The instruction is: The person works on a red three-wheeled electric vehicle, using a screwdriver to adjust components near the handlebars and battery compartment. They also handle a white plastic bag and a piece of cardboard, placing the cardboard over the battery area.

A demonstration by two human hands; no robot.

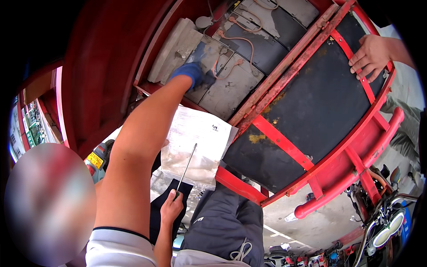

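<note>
My left hand (171,207) is closed round a screwdriver (187,167), its long thin shaft pointing up over a clear plastic bag with a white sheet of paper (195,129). A fingertip shows at the bag's left edge; whose it is, I cannot tell. My right hand is not in view. Across my left side reaches a large bare arm (138,155) with a pale sleeve, which looks like a co-worker's. Its blue-gloved hand (184,74) is over grey batteries (231,84) in the red compartment; what its fingers touch is blurred. Cables (251,49) join the battery terminals.
A red frame with a black panel (311,102) spans the right. Another person's bare hand (369,55) rests on its far side. A red curved bar (356,171) projects at the lower right, near a motorbike (387,227). A blurred head (49,204) is close at left.
</note>
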